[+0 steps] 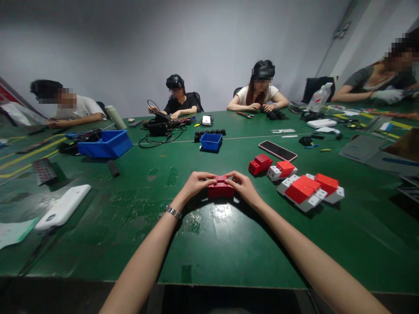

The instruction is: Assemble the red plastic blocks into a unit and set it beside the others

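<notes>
A red block-shaped plastic part (pixel 221 191) rests on the green table in front of me, with a raised narrower piece on top. My left hand (pixel 199 183) grips its left side, thumb and fingers closed on the upper edge. From the other side my right hand (pixel 241 185) closes on it the same way. To the right lie a similar red part (pixel 260 164), a small red-and-white module (pixel 282 170), a larger red-and-white module (pixel 303 191) and another red-and-white module (pixel 330 187).
Beyond the modules lies a phone (pixel 277 151). A small blue bin (pixel 211 142) stands ahead; a larger blue bin (pixel 106 145) is at left. A white power bank (pixel 63 206) lies near left on the green table (pixel 131 244). Several people sit around it.
</notes>
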### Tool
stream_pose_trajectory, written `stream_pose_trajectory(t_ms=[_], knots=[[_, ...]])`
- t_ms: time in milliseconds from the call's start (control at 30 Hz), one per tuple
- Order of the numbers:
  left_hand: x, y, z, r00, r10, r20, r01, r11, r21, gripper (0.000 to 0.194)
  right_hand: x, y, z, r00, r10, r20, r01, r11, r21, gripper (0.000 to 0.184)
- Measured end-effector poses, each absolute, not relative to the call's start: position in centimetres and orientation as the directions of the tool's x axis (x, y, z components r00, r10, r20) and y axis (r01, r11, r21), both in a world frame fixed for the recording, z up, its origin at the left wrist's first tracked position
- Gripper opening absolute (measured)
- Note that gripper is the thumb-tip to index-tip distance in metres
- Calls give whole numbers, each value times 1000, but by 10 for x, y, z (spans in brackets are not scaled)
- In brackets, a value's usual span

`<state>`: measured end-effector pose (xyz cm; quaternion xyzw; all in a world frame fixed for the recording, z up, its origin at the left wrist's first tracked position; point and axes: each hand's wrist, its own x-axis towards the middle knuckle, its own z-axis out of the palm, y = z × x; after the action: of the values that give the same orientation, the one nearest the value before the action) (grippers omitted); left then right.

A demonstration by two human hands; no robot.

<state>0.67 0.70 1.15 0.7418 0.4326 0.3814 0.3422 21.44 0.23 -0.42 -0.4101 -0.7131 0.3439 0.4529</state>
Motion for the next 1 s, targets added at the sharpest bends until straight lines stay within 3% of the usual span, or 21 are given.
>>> stream_pose_trajectory(t_ms=[1000], knots=[[6,8,9,339,908,247,357,-368,859,32,215,2,-2,-295,917,269,184,331,-925,26]])
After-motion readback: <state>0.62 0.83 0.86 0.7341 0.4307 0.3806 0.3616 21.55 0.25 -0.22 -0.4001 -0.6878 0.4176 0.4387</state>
